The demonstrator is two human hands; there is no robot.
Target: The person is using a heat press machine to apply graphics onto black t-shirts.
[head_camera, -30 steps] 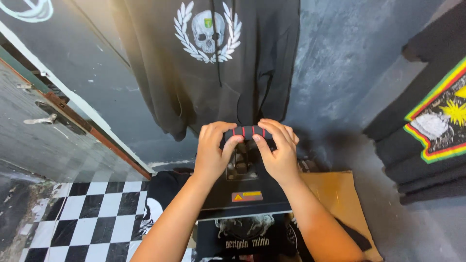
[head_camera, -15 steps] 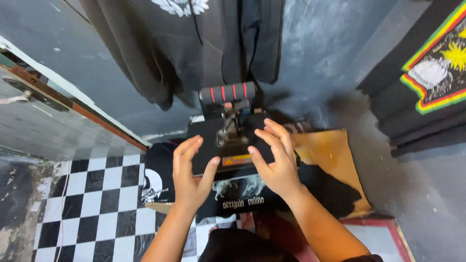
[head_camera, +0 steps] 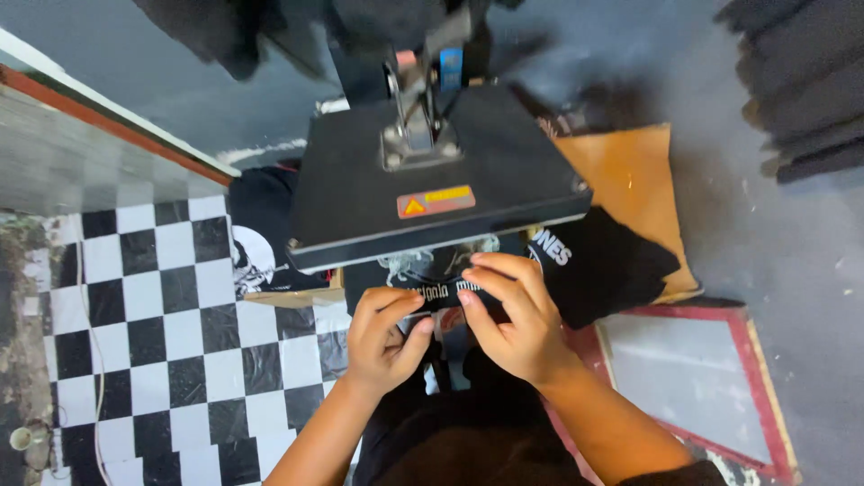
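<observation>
1. A grey wall stood behind; a checkered floor (head_camera: 153, 306) lay at the left.
2. The press (head_camera: 432, 180) plate stood raised over the shirt (head_camera: 594, 261), so the pressing looked done; the shirt lay at the front edge of the lower platen, not yet removed.
3. My left hand (head_camera: 382, 337) pinched the shirt's near edge, fingers curled shut on it.
4. My right hand (head_camera: 508, 315) gripped the same edge, just beside the left.
</observation>
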